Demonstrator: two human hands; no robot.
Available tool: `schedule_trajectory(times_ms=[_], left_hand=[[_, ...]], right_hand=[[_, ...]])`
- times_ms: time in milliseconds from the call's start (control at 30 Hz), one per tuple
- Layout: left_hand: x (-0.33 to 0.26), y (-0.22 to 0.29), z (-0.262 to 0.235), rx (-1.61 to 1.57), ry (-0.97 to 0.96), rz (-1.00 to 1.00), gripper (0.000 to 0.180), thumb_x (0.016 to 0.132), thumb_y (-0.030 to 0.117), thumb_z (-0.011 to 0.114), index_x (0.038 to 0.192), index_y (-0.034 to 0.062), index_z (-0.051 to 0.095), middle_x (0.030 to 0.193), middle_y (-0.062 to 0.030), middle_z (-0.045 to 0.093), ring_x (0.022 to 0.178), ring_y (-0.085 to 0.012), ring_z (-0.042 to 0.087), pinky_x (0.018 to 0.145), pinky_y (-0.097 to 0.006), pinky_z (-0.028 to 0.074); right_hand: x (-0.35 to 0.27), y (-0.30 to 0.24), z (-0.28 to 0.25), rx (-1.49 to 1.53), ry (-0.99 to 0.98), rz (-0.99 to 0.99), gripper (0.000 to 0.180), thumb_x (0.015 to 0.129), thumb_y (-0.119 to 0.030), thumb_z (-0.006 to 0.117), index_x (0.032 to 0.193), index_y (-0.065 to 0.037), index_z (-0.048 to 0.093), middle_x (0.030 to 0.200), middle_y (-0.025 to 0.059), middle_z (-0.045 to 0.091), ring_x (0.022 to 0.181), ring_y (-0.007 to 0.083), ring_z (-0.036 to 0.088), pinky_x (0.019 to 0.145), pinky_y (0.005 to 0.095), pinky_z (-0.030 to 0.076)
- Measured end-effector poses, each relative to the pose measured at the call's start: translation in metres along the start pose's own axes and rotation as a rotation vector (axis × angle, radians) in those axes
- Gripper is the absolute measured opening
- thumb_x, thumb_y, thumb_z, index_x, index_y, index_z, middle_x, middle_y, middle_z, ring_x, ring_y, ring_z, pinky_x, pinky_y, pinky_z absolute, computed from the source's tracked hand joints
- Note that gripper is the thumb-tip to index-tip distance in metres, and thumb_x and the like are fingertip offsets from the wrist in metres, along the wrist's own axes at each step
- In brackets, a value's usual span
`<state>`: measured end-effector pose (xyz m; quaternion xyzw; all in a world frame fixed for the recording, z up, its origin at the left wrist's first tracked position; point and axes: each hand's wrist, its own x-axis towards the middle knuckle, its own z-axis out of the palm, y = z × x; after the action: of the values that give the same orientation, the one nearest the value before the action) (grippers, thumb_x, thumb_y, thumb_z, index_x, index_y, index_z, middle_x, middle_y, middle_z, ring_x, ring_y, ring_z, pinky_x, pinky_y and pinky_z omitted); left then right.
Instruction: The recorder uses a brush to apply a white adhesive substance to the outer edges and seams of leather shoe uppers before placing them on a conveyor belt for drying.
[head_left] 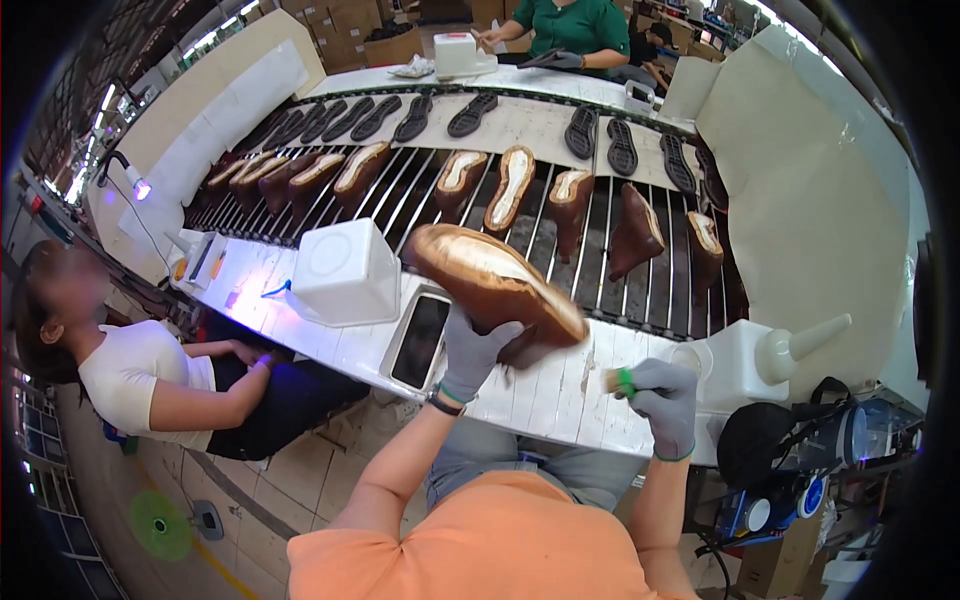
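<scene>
Grasping a brown shoe upper (pixel 478 272) in the left hand (pixel 470 352), a short green-and-tan tool (pixel 621 382) in the right hand (pixel 665 402)

Holding the upper at the centre of the frame, with gray-gloved fingers clasped below its side, raised above the white desk (pixel 548 402) and tilted with the pale underside up. Clenching the tool right of centre, also in a gray glove, well apart from the upper; too small to tell the tool's exact kind. Just left of the left hand, a white tray (pixel 396 384) with a dark inside; beyond it, a white box-shaped container (pixel 345 270). Near the right hand, a white container with a spout (pixel 745 365). Across the upper middle, a barred rack (pixel 395 208) bearing more brown uppers (pixel 512 190), and behind them a row of black soles (pixel 413 120). At the left edge, a seated person (pixel 130 385); at the top, a person in green (pixel 572 28).
</scene>
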<state>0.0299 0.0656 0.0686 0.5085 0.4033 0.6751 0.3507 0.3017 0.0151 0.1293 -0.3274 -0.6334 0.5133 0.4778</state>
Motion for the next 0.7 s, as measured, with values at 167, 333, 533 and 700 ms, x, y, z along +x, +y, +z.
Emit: schedule_trajectory(times_ms=[167,333,533,700], left_hand=[[-0.008,-0.034,-0.011,0.153,-0.393,-0.39,0.066,0.087,0.037,0.069,0.138,0.003,0.045,0.113,-0.0125,0.066,0.101,-0.0225,0.064,0.09,-0.033,0.048],[-0.011,-0.047,0.007,0.751,-0.712,-0.511,0.083,0.082,0.063,0.06,0.145,0.0131,0.04,0.11,-0.0256,0.065,0.098,-0.0402,0.064,0.085,-0.042,0.049],[-0.08,-0.01,0.018,1.07,-0.597,0.101,0.084,0.083,0.054,0.061,0.147,0.009,0.033,0.143,-0.0282,0.037,0.133,-0.0431,0.036,0.104,-0.058,0.031],[-0.113,-0.011,0.001,1.453,-0.9,0.157,0.092,0.075,0.037,0.07,0.149,0.003,0.027,0.148,-0.0286,0.027,0.136,-0.0483,0.027,0.108,-0.064,0.02]], right_hand=[[-0.04,0.065,-0.016,0.45,0.314,0.258,0.017,0.079,-0.007,0.065,0.092,0.004,0.068,0.074,0.0097,0.064,0.047,0.0068,0.042,0.041,0.0218,0.027],[-0.074,0.136,-0.025,0.7,0.266,0.25,0.029,0.087,-0.026,0.07,0.102,-0.001,0.066,0.077,0.0074,0.065,0.046,0.0083,0.042,0.042,0.0229,0.029],[-0.115,0.184,-0.028,1.013,0.306,0.186,0.024,0.091,-0.026,0.065,0.104,-0.005,0.063,0.079,0.0027,0.061,0.049,0.0097,0.042,0.045,0.0243,0.03],[-0.122,0.192,-0.027,1.101,0.271,0.133,0.023,0.09,-0.024,0.066,0.104,-0.006,0.064,0.084,0.0027,0.06,0.051,0.0112,0.042,0.046,0.0263,0.033]])
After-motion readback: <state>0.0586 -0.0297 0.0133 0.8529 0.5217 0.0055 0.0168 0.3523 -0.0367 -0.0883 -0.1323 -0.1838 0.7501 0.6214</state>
